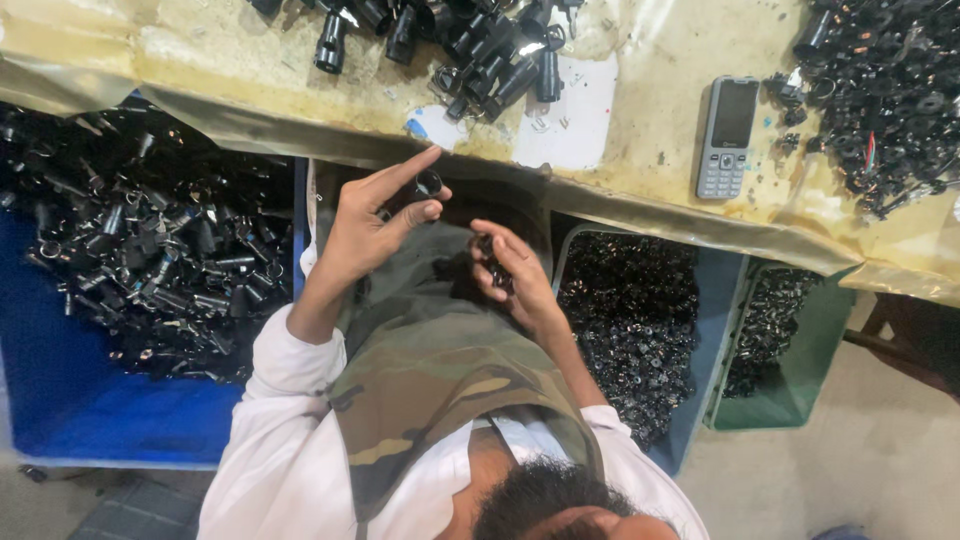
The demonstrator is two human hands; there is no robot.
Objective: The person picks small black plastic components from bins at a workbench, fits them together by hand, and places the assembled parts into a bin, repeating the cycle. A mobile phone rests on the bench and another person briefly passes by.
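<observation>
Over a camouflage apron (430,370), the left hand (375,225) pinches a short black plastic tube (428,184) between thumb and forefinger, just below the table (650,120) edge — the right hand (515,275) curls around small glossy black rings (488,262). Judging by the few ribbed tubes (480,45) on the table against the heaped blue bin (120,410), most of the work remains.

White long sleeves (275,400), camouflage apron (440,370) in green, brown, tan

grey keypad phone (728,137) on worktable (650,60) | blue bin (110,420) of black parts | green bin (800,390)
</observation>
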